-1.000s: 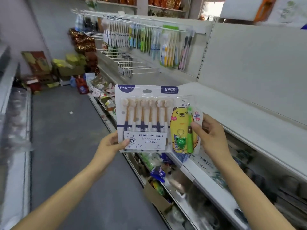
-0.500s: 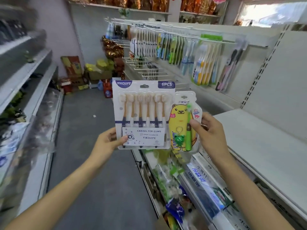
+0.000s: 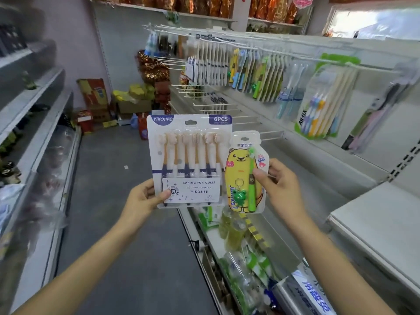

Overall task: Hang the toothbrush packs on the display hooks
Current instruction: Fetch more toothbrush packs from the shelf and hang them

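My left hand [image 3: 142, 198] pinches the lower left corner of a white six-piece toothbrush pack [image 3: 189, 155], held upright at chest height. My right hand [image 3: 280, 187] pinches the right edge of a smaller kids' toothbrush pack [image 3: 244, 176] with a yellow bear, a green brush and a frog keyring. The two packs sit side by side, the small one overlapping the big one's right edge. Behind them, white display hooks [image 3: 227, 108] stick out from the wall panel, several of them bare. Higher hooks carry hanging toothbrush packs [image 3: 261, 73].
A shelf [image 3: 250, 237] below the hooks holds bottles and bagged goods. A white ledge [image 3: 375, 221] juts out at the right. Grey shelving [image 3: 41, 114] lines the aisle's left side. Boxes and bags [image 3: 127, 101] pile up at the aisle's far end.
The view has swung toward the hook wall and moved nearer, so the hanging packs look larger. Both hands keep the same grip on their packs.
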A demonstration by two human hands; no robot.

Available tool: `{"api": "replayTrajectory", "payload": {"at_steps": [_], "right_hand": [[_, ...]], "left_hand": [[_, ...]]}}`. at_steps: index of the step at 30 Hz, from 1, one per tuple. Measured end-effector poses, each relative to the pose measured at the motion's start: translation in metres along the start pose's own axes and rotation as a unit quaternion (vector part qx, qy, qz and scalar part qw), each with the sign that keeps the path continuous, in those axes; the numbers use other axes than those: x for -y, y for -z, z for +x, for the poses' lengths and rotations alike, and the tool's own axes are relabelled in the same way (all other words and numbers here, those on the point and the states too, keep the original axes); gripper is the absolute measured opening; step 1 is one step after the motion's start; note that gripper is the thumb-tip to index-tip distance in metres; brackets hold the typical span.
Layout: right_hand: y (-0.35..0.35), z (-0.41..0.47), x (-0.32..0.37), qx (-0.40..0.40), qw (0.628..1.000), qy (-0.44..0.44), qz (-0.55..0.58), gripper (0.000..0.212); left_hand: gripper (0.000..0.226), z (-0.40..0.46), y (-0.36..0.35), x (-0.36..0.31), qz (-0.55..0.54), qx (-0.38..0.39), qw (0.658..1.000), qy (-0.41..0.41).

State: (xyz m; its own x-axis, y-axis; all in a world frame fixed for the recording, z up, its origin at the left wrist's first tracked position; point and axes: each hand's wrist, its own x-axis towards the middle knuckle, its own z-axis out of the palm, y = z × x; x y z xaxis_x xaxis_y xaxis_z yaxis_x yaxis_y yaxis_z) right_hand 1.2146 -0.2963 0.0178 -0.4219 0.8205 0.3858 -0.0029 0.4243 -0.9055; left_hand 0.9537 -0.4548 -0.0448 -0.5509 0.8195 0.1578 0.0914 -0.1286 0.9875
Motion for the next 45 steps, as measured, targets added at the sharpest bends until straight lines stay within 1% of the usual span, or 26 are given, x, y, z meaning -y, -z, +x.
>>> {"api": "replayTrajectory", "payload": {"at_steps": [7,10,14,19,24,29,32,37,43,45], "right_hand": [[-0.076,0.065,-0.009,-0.053,0.999,0.001,0.000,0.015],[-0.105,0.092,-0.009,-0.078,0.997,-0.001,0.001,0.018],[-0.131,0.123,-0.010,-0.116,0.993,-0.002,-0.015,0.015],[-0.153,0.160,-0.011,-0.140,0.990,0.001,-0.030,0.013],[-0.157,0.201,-0.021,-0.171,0.984,0.014,-0.042,0.014],[-0.157,0.246,-0.032,-0.201,0.978,0.029,-0.049,0.022],[-0.156,0.268,-0.034,-0.219,0.974,0.039,-0.054,0.026],[-0.153,0.300,-0.029,-0.244,0.966,0.052,-0.068,0.024],[-0.154,0.329,-0.022,-0.283,0.954,0.061,-0.076,0.021],[-0.157,0.336,-0.018,-0.298,0.948,0.070,-0.082,0.021]], "left_hand": [[0.027,0.113,0.070,0.007,-0.005,0.049,0.999,-0.011],[0.028,0.161,0.100,0.006,0.002,0.083,0.996,-0.015],[0.030,0.215,0.129,0.010,0.013,0.099,0.995,-0.021],[0.033,0.274,0.148,0.025,0.006,0.130,0.991,-0.013],[0.032,0.332,0.142,0.039,-0.006,0.151,0.988,-0.008],[0.036,0.388,0.125,0.044,-0.020,0.189,0.982,-0.015],[0.031,0.416,0.112,0.043,-0.019,0.198,0.980,-0.019],[0.034,0.456,0.096,0.043,-0.019,0.245,0.968,-0.040],[0.030,0.494,0.083,0.048,-0.029,0.292,0.954,-0.061],[0.029,0.509,0.080,0.054,-0.037,0.297,0.952,-0.060]]}}
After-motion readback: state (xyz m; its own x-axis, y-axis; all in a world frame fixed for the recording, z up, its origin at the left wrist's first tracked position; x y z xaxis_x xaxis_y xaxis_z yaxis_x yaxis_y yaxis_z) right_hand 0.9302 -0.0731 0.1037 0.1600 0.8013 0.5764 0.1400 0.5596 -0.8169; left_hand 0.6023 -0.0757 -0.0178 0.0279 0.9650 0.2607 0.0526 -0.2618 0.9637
